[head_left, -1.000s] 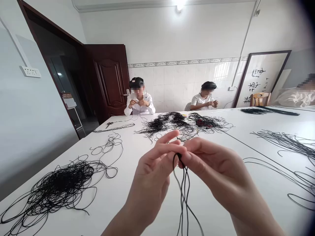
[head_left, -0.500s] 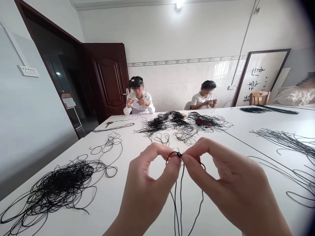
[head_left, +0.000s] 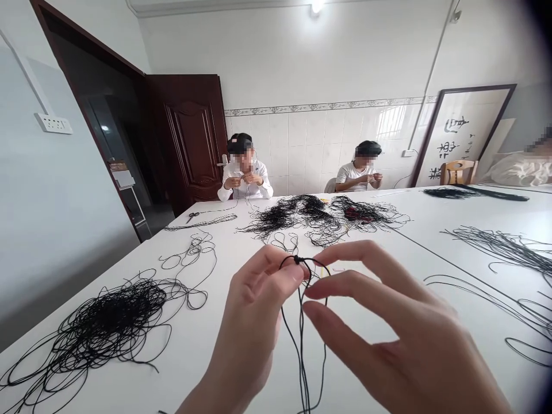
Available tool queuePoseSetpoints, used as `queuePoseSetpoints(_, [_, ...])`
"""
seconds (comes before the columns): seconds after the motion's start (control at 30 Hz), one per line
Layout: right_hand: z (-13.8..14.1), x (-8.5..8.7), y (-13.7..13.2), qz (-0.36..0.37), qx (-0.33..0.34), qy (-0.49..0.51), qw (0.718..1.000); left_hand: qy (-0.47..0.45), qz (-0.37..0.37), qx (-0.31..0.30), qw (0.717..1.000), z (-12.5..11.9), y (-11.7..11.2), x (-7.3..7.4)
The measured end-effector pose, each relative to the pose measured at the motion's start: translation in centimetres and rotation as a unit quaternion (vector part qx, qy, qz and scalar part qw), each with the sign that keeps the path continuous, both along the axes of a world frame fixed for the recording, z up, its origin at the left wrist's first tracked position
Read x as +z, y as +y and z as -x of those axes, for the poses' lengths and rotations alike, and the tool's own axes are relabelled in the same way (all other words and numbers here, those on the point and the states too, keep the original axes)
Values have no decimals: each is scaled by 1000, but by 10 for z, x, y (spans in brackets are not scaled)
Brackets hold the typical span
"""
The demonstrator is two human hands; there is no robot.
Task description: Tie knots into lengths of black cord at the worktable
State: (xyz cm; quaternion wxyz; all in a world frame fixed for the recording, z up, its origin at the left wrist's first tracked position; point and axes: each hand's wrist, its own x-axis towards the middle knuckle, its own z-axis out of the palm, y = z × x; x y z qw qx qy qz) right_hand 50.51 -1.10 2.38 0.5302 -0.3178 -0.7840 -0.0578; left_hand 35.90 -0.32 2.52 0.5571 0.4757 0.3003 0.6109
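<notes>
"Cords (head_left: pixel 302 345), black and thin, hang over the tabletop (head_left: pixel 185 356) from one small knot (head_left: pixel 297 260); which hand has them?"

"The left hand (head_left: pixel 248 310) pinches just at the knot, between thumb and forefinger. The right hand (head_left: pixel 422 328) has its fingers parted, tips just beside the cords; whether they touch one, I can't tell."

"So how would you do this well?"

"I'd keep the left pinch snug, so the knot doesn't slacken, and take one cord at a time with the right, close to the knot, drawing gently."

"And lower down?"

"Best keep the cords apart; they could easily cross and snag."
</notes>
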Motion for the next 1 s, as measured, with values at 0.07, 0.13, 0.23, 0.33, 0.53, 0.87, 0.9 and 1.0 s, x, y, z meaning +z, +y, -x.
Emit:
queuePoseSetpoints(0.07, [4,0,2,8,3,4,1000,-10,6,-5,1000,0,-1,1])
queuePoseSetpoints(0.13, [8,0,3,16,8,22,1000,-8,6,-3,1000,0,-1,1])
queuePoseSetpoints(0.23, [13,0,4,30,20,38,999,-3,-8,3,1000,-1,-1,0])
queuePoseSetpoints(0.33, [13,-1,3,53,35,27,998,0,-14,-5,1000,-1,-1,0])
queuePoseSetpoints(0.53, [4,-1,2,106,74,-25,991,22,-25,-3,999,1,1,1])
queuePoseSetpoints(0.87, [-5,1,11,155,108,98,977,250,-229,154,928,2,-9,-1])
queuePoseSetpoints(0.9, [-4,2,12,164,114,98,975,256,-238,164,922,1,-10,-1])
queuePoseSetpoints(1.0, [-4,3,13,175,117,111,971,270,-259,189,908,0,-11,-3])
